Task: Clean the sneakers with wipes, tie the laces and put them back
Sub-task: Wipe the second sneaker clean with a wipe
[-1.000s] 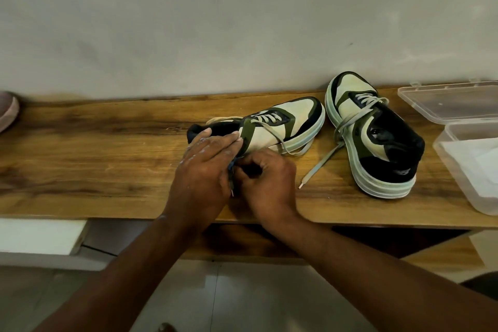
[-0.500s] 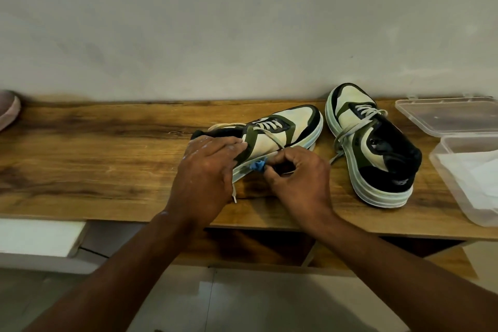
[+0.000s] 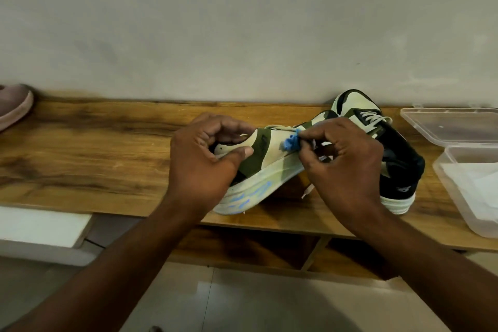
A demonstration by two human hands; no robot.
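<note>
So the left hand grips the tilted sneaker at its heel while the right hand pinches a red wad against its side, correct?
Not quite: the head view shows the wad is blue, not red. The left hand does grip the tilted sneaker at its heel, and the right hand pinches the wad against its side.

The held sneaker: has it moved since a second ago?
Yes. The held sneaker lay flat on the shelf; now the left hand has tipped it up, heel lifted toward the front edge.

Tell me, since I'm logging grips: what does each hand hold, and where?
The left hand grips the tilted sneaker at its heel collar. The right hand pinches a small blue wad against the sneaker's side.
</note>
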